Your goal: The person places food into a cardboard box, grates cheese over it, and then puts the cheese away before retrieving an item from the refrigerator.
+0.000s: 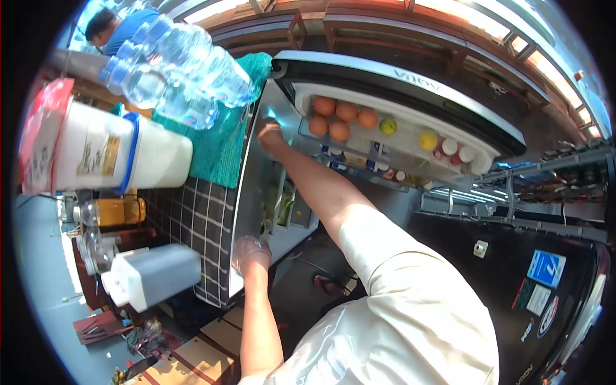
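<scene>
My left hand is low in the view, at the near side of the open fridge. Its fingers are wrapped round a see-through cup, which could be glass or plastic. My right hand reaches into the fridge beside a small bright light. Its fingers look curled, but what they hold or touch is hidden. The open fridge door holds several brown eggs, a green lime, a yellow lemon and white-capped bottles. Green vegetables lie inside the fridge.
On the fridge's checked cover stand water bottles, a white tub and a grey-white jug. A jar of amber liquid is behind. Another person is at the upper left; a dark fridge stands right.
</scene>
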Demonstrator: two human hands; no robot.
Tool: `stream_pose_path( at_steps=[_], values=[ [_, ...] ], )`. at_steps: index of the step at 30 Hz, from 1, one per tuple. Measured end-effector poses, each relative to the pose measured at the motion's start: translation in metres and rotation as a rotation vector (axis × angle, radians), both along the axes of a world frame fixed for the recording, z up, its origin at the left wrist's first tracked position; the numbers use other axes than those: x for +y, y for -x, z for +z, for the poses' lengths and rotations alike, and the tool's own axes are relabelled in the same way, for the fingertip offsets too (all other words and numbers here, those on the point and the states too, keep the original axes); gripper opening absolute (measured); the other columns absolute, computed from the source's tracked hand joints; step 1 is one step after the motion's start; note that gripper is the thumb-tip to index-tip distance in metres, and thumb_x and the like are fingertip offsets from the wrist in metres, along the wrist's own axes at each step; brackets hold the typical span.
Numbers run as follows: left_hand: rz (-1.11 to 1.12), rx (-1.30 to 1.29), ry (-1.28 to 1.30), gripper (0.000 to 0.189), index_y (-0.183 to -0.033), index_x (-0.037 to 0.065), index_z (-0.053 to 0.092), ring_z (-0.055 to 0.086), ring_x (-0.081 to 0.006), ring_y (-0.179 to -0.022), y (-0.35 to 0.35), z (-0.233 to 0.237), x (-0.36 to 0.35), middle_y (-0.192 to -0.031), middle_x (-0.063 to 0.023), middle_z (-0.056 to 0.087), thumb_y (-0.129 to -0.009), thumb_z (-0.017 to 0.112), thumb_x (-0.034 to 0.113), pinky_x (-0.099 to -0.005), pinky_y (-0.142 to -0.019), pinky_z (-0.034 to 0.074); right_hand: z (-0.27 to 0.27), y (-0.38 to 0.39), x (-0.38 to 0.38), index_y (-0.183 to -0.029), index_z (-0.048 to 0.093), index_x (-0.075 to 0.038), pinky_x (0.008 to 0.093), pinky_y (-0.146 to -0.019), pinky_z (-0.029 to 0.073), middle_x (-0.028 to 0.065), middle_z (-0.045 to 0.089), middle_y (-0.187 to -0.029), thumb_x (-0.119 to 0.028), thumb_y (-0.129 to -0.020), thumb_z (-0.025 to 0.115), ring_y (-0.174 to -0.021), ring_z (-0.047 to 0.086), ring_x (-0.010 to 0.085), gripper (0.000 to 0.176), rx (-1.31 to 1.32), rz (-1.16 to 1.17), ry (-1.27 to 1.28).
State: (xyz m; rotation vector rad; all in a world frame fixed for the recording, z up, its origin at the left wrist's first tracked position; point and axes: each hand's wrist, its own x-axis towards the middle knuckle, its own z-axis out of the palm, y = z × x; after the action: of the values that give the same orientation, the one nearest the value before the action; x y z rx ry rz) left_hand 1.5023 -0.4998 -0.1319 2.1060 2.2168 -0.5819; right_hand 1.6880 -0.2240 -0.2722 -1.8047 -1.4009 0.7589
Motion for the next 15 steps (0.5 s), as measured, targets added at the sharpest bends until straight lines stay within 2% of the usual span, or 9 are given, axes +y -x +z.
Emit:
stream_pose_path(
  at_steps=[1,2,3,4,6,8,12,13,15],
  values=[
    [-0.067,-0.032,-0.156,0.042,-0.104,0.009,0.074,0.06,-0.0324,-0.118,0.006,-0.012,0.001,-0.116,-0.0114,0.07,-0.084,0.068,0.044,-0.0402,-0.107,0.042,-0.01,-0.001,0.028,-0.105,0.071,-0.005,0.0439,-0.071,0.057,0.0193,0.072,-0.104,-0.019,-0.089,0.06,-0.087,0.073,0.0321,0.025,-0.292,0.162,-0.079],
    [-0.02,-0.033,-0.079,0.04,-0.113,0.009,0.071,0.06,-0.0297,-0.119,-0.001,-0.003,0.003,-0.122,-0.0127,0.067,-0.082,0.072,0.035,-0.0397,-0.103,0.047,-0.017,0.001,0.048,-0.108,0.071,-0.005,0.0438,-0.073,0.057,0.0183,0.072,-0.106,-0.018,-0.089,0.058,-0.09,0.073,0.032,0.026,-0.586,0.33,-0.154],
    [0.019,-0.039,-0.024,0.041,-0.114,0.009,0.071,0.059,-0.0292,-0.121,-0.007,0.004,0.006,-0.124,-0.0124,0.066,-0.082,0.072,0.035,-0.0398,-0.103,0.046,-0.009,0.017,0.041,-0.115,0.069,-0.006,0.0445,-0.077,0.057,0.0171,0.072,-0.109,-0.017,-0.09,0.057,-0.096,0.071,0.0331,0.03,-0.346,0.052,-0.143],
    [0.056,-0.048,0.033,0.042,-0.115,0.01,0.07,0.058,-0.0286,-0.123,-0.011,0.009,0.009,-0.126,-0.0121,0.065,-0.082,0.072,0.035,-0.0399,-0.104,0.045,0.021,0.007,0.014,-0.103,0.073,-0.009,0.0423,-0.081,0.055,0.0132,0.072,-0.103,-0.021,-0.089,0.058,-0.1,0.069,0.0294,0.024,-0.316,0.015,-0.127],
    [0.049,-0.003,0.042,0.039,-0.11,0.008,0.072,0.059,-0.0297,-0.121,-0.013,0.007,0.01,-0.126,-0.0135,0.066,-0.082,0.072,0.035,-0.041,-0.103,0.046,0.017,0.012,0.016,-0.099,0.072,-0.009,0.0424,-0.079,0.055,0.0153,0.071,-0.102,-0.021,-0.089,0.059,-0.097,0.07,0.0309,0.021,0.069,-0.085,-0.182],
    [-0.039,0.004,-0.016,0.039,-0.11,0.007,0.072,0.058,-0.0322,-0.121,-0.007,-0.001,0.005,-0.127,-0.0154,0.065,-0.082,0.071,0.035,-0.0415,-0.103,0.046,0.044,0.003,0.004,-0.11,0.065,-0.011,0.0476,-0.078,0.055,0.018,0.071,-0.101,-0.035,-0.091,0.059,-0.095,0.069,0.0386,0.031,0.078,-0.138,-0.06],
    [-0.008,0.003,0.108,0.048,-0.117,0.009,0.071,0.049,-0.0349,-0.131,-0.009,0.0,0.012,-0.13,-0.0157,0.064,-0.081,0.072,0.039,-0.0446,-0.114,0.034,0.021,0.008,0.01,-0.11,0.063,-0.011,0.0497,-0.077,0.054,0.0189,0.069,-0.1,-0.029,-0.095,0.053,-0.09,0.067,0.0411,0.025,0.143,-0.187,-0.081],
    [-0.009,0.004,0.113,0.048,-0.118,0.009,0.07,0.048,-0.0352,-0.132,-0.008,-0.003,0.013,-0.131,-0.0157,0.063,-0.081,0.072,0.039,-0.0448,-0.114,0.033,0.01,0.008,0.003,-0.11,0.061,-0.009,0.0511,-0.078,0.053,0.0209,0.066,-0.108,-0.028,-0.097,0.049,-0.092,0.065,0.0426,0.026,0.26,-0.226,-0.399],
    [-0.008,0.014,0.133,0.049,-0.12,0.009,0.07,0.048,-0.0354,-0.132,-0.004,-0.006,0.01,-0.132,-0.0157,0.063,-0.082,0.072,0.039,-0.0449,-0.115,0.033,-0.003,-0.005,-0.003,-0.11,0.06,-0.008,0.0512,-0.079,0.053,0.0216,0.064,-0.11,-0.028,-0.097,0.049,-0.092,0.064,0.0428,0.026,0.266,-0.121,-0.339]
  ],
)
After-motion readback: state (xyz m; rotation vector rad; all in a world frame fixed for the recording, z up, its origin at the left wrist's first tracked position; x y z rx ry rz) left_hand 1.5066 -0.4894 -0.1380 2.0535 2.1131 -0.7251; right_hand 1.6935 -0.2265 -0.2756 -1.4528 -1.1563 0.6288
